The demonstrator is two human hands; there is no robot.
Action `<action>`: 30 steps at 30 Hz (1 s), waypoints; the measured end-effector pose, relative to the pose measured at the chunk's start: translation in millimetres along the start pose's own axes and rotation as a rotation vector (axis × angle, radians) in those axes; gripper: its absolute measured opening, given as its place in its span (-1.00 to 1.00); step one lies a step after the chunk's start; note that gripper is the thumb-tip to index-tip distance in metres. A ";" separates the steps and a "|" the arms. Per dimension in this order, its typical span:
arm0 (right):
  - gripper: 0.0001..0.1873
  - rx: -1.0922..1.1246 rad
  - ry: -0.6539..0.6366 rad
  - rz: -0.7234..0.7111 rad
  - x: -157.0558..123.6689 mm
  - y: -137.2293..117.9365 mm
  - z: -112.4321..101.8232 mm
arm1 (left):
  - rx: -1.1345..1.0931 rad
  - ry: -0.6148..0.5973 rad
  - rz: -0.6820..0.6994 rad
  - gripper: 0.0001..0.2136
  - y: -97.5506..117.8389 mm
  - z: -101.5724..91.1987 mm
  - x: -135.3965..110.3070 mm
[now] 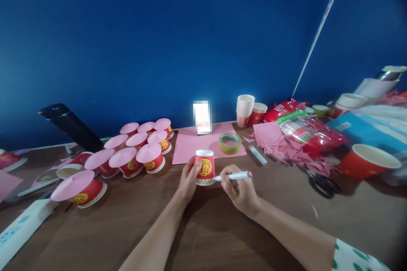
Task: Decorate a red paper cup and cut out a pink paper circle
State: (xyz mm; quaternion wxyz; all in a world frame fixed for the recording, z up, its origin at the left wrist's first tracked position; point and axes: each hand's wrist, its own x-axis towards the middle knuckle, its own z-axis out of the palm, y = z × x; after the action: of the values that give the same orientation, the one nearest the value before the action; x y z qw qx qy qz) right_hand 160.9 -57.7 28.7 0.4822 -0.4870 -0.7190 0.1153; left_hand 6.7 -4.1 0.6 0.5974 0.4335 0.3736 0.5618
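My left hand (pixel 188 180) is wrapped round a red paper cup (pixel 205 167) with a gold emblem, standing upside down on the brown table (pixel 203 228). My right hand (pixel 240 190) pinches a white pen (pixel 233 176) whose tip touches the cup's lower rim on the right side. The cup rests at the near edge of a pink paper sheet (pixel 190 146).
Several upturned red cups topped with pink paper discs (pixel 140 150) stand at the left. A tape roll (pixel 229 142), glue stick (pixel 257 155), pink paper scraps (pixel 286 148), black scissors (pixel 321 184), a cup packet (pixel 305 129), stacked cups (pixel 244 110) and an open red cup (pixel 365 161) lie right.
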 end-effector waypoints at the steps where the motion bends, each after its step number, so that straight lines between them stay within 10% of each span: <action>1: -0.81 0.008 0.002 -0.002 -0.1 0.4 0.2 | -0.004 0.004 -0.003 -0.68 0.5 0.5 -0.2; 30: -0.82 0.006 -0.006 0.001 -2.1 5.6 2.8 | -0.064 -0.064 0.004 -0.77 0.3 -0.9 0.1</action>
State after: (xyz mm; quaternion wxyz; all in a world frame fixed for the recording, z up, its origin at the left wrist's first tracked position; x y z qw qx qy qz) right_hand 162.0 -55.7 22.4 0.4817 -0.4855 -0.7198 0.1192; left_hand 5.8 -3.9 0.6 0.6216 0.4326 0.3354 0.5604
